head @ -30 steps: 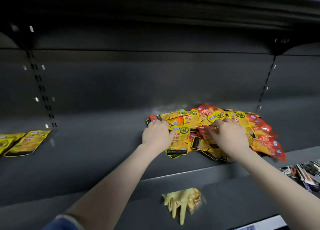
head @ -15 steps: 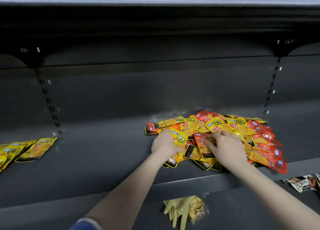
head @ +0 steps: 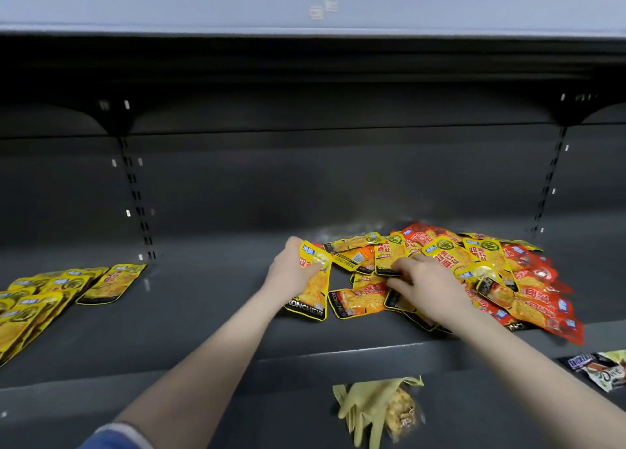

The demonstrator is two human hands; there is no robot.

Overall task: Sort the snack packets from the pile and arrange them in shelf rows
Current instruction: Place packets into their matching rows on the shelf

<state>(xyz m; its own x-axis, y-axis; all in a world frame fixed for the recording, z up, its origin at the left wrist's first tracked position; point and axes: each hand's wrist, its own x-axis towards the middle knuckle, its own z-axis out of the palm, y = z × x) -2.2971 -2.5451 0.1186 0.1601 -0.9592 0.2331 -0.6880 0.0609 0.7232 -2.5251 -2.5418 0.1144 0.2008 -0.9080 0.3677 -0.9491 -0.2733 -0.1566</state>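
Note:
A pile of yellow and red snack packets (head: 481, 272) lies on the dark shelf (head: 210, 313), right of centre. My left hand (head: 291, 272) grips one yellow packet (head: 313, 284) at the pile's left edge, lifted on its side. My right hand (head: 423, 282) rests on the pile, and its fingers pinch the lower edge of another yellow packet (head: 389, 257). Sorted yellow packets (head: 44, 299) lie in overlapping rows at the shelf's far left.
The shelf above (head: 305, 11) overhangs the work area. On the lower shelf lie a pale yellow glove with a bag of snacks (head: 379, 411) and, at the right edge, dark-wrapped bars (head: 599, 369). Slotted uprights (head: 135, 198) stand against the back wall.
My left hand has pulled a yellow packet away from the pile's left edge and raised it. My right hand has shifted slightly left over the pile. The view has tilted upward.

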